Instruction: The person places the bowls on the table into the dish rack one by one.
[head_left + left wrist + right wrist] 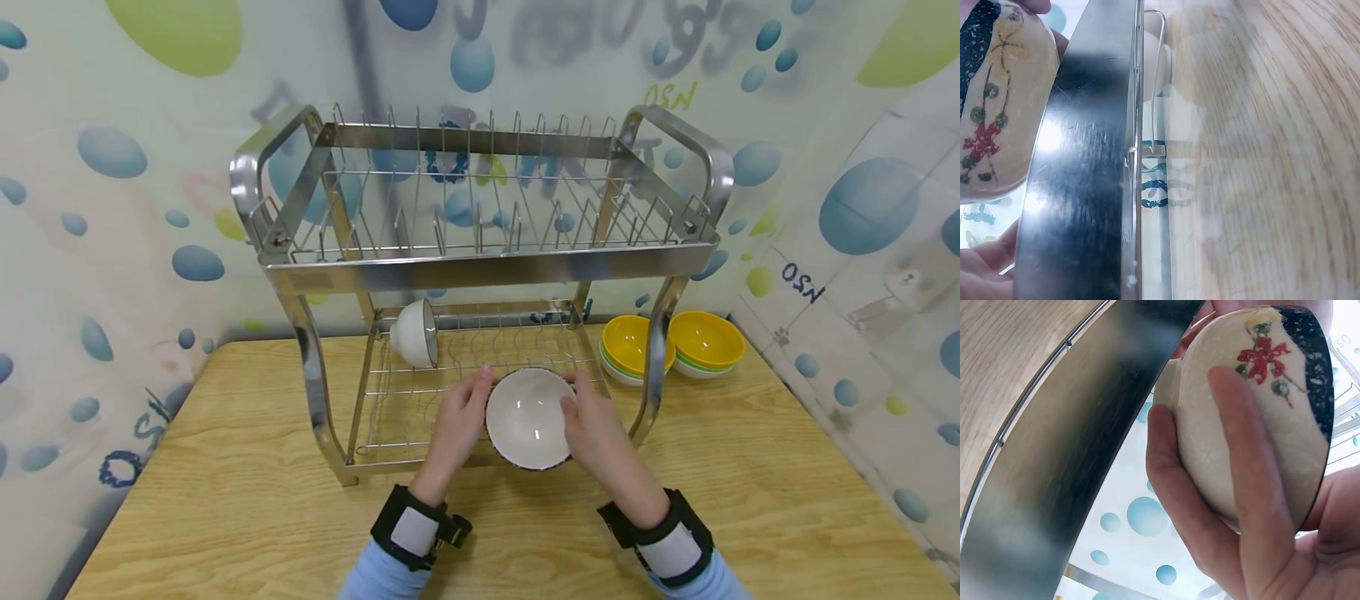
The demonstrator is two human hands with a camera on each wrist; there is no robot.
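A white bowl (pixel 531 419) with a dark rim is held between both hands, over the front edge of the rack's lower tier. My left hand (pixel 457 415) holds its left side near the rim. The right hand (pixel 597 431) grips the opposite side, thumb at the inner rim and fingers spread along the outside. In the right wrist view, the bowl's outer wall (pixel 1210 434) carries a red flower and a dark speckled band. A second white bowl (pixel 414 333) stands on its side at the left of the lower tier.
The two-tier metal dish rack (pixel 487 273) stands on a wooden table (pixel 225 500) against a patterned wall. Its upper front bar passes above the hands. Two stacks of bowls with yellow bowls on top (pixel 628 342) sit to the right, partly behind the right leg.
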